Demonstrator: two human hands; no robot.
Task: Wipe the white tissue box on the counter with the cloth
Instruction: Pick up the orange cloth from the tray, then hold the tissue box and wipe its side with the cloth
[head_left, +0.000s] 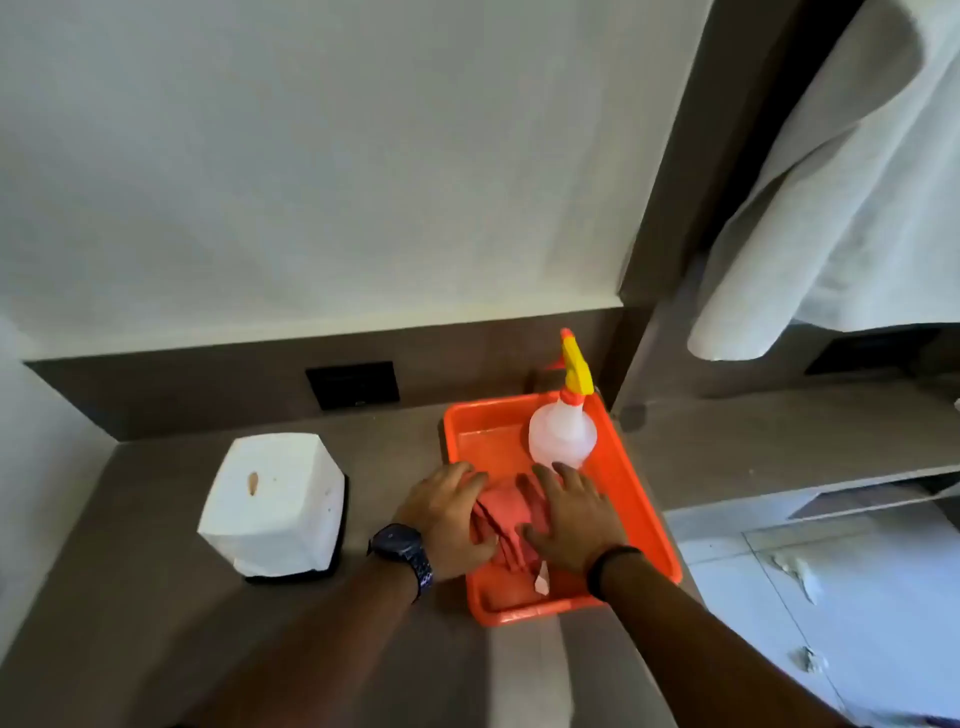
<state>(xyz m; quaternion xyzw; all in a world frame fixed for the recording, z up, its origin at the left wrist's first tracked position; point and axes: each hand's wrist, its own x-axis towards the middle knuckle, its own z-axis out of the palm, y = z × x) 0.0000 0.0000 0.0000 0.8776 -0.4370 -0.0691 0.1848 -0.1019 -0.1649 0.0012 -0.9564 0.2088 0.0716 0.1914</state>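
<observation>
A grey-brown counter (171, 597) runs below a pale wall, with a dark wall plate (353, 385) set in the low backsplash and a white towel (841, 197) hanging at upper right. The white tissue box (272, 501) stands on a dark base at the left of the counter, apart from both hands. Just beside it on the right lies an orange tray (636, 488) holding a clear spray bottle (562, 434) with a yellow trigger. Near the tray's front, the red cloth (501, 517) sits bunched between the hands: the left hand (449, 514), watch on its wrist, and the right hand (574, 517) both press on it with fingers spread, neither closed around it.
</observation>
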